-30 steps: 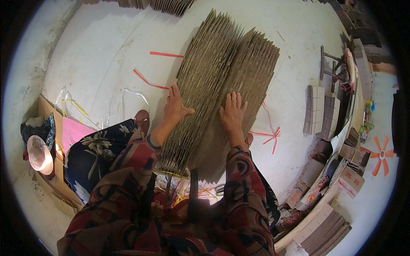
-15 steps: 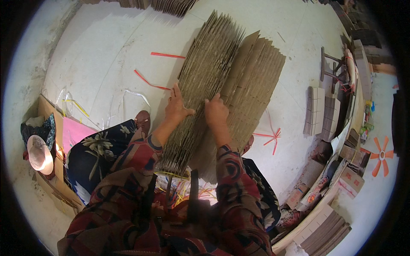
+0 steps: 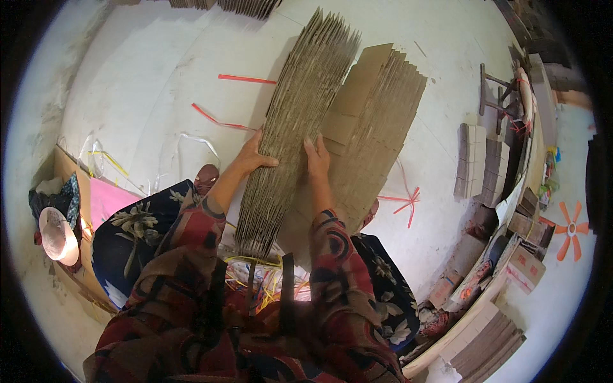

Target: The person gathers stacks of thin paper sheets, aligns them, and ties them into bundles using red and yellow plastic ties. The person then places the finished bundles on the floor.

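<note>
"Where's the work?"

"The left cardboard stack (image 3: 300,108) sits at twelve o'clock on the floor (image 3: 153,96); the right cardboard stack (image 3: 383,121) lies beside it, toward one."

"And the grip?"

"Holding the left stack between both palms: left hand (image 3: 251,157) at its nine o'clock side, thumb over the top, right hand (image 3: 317,159) at three."

"Any risk?"

"The red strap (image 3: 248,79), toward eleven, doesn't visibly cross the top, so uneven squeezing might let sheets slip or splay."
</note>
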Demonstrator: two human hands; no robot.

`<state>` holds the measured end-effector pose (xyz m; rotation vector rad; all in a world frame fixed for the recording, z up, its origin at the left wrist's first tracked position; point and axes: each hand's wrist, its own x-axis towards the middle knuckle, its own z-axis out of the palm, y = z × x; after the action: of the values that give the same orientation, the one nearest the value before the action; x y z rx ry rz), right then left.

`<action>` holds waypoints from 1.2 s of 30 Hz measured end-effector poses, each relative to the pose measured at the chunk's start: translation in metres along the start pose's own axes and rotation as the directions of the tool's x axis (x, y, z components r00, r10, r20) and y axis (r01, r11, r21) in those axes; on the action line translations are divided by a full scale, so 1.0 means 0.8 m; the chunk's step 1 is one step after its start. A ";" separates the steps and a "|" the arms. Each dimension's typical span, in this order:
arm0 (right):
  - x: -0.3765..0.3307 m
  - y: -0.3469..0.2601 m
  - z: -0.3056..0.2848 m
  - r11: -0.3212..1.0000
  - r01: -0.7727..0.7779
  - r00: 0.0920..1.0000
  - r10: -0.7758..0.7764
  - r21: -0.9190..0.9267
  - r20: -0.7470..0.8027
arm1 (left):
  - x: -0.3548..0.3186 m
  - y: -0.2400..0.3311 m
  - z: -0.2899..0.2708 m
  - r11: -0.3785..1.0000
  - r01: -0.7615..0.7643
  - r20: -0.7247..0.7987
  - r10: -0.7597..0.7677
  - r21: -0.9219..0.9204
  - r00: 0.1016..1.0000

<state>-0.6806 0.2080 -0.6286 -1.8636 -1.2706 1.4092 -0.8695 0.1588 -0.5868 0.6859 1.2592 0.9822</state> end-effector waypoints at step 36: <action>0.035 0.019 -0.143 0.988 0.150 0.976 -0.153 -0.028 -0.154 | 0.094 0.022 0.000 0.829 -0.162 -0.010 0.198 0.536 0.980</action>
<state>-0.5682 0.2429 -0.6134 -1.8073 -1.3190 1.1543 -0.8723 0.2337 -0.6053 1.2344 1.5677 0.8064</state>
